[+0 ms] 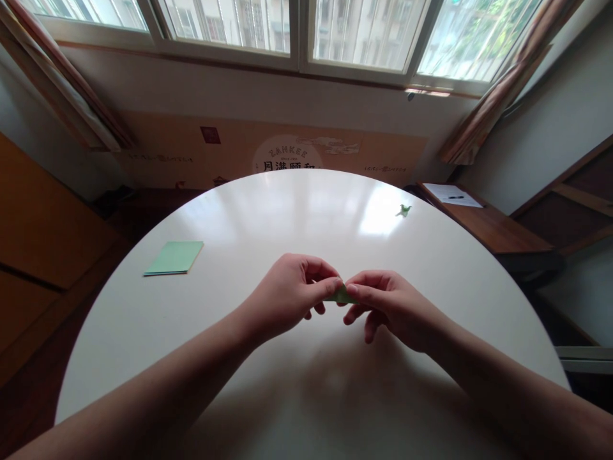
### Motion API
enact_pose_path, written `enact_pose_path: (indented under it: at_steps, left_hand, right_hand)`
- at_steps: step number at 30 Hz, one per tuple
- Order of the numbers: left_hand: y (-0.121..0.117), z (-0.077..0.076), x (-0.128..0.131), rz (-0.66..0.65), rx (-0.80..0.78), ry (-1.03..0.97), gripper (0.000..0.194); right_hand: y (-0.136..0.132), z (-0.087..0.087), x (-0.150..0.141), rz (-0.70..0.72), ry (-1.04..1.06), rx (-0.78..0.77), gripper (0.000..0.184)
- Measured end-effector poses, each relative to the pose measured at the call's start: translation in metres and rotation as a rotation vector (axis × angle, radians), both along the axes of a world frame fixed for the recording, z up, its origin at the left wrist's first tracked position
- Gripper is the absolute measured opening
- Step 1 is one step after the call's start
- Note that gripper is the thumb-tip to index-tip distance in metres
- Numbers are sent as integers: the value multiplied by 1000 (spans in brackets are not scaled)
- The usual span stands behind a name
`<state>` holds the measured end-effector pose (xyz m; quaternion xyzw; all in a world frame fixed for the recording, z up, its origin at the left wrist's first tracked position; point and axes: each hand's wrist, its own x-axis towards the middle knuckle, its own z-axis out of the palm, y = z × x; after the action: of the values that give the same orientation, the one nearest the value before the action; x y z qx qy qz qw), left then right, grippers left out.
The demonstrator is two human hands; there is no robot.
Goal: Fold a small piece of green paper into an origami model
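Observation:
Over the middle of the round white table (268,211), my left hand (287,294) and my right hand (387,303) meet fingertip to fingertip. Both pinch a small folded piece of green paper (341,296), which is mostly hidden by the fingers; only a sliver shows between them. The hands hover a little above the tabletop. A stack of green paper sheets (175,257) lies flat at the left of the table, well away from either hand. A tiny finished green paper figure (404,209) stands at the far right of the table.
A wooden side desk (493,227) with a white sheet and a pen (453,195) stands right of the table. Windows and curtains run along the far wall, with a printed cardboard panel (287,153) below them. Wooden furniture sits at the left.

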<state>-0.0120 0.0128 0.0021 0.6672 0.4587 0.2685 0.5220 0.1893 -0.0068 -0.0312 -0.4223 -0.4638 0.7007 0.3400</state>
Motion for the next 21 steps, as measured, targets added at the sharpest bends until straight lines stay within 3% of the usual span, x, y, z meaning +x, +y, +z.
enact_pose_path:
  at_steps: [8,21]
  left_hand:
    - [-2,0,2,-3,48,48,16]
    - [-4,0,6,-23,-32,75,18]
  right_hand:
    - [4,-3,3,3,52,-117,29]
    - [-4,1,-4,-112,-143,264,15]
